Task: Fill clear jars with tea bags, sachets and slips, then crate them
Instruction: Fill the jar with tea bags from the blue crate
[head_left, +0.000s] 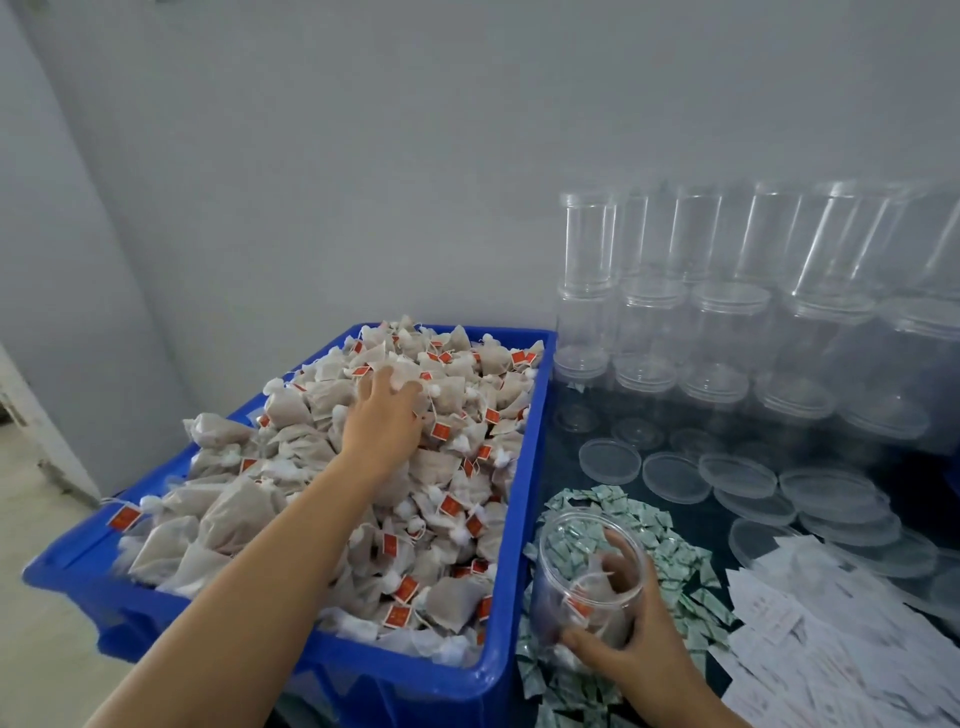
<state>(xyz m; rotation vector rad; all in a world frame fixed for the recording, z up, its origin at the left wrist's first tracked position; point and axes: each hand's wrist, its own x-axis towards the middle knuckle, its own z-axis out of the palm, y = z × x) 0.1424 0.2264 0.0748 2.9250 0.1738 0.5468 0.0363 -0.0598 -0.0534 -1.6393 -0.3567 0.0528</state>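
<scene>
Left hand (382, 421) outstretched over tea bags (441, 467)

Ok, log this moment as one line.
stage: filling | left hand: reaching into tea bags in blue crate | right hand: gripping clear jar, few bags inside

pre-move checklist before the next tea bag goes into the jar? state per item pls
1. Jar held steady: ok, right hand grips its lower side, with it tilted toward the blue crate.
2. Jar mouth open, no lid: ok.
3. Room left in jar: ok, only a few tea bags inside.
4. Left hand on the tea bags: ok, resting on the far part of the pile.
5. Left hand actually gripping a bag: cannot tell, fingertips are buried among the bags.
6. Sachets, slips and lids nearby on the table: ok.
</scene>
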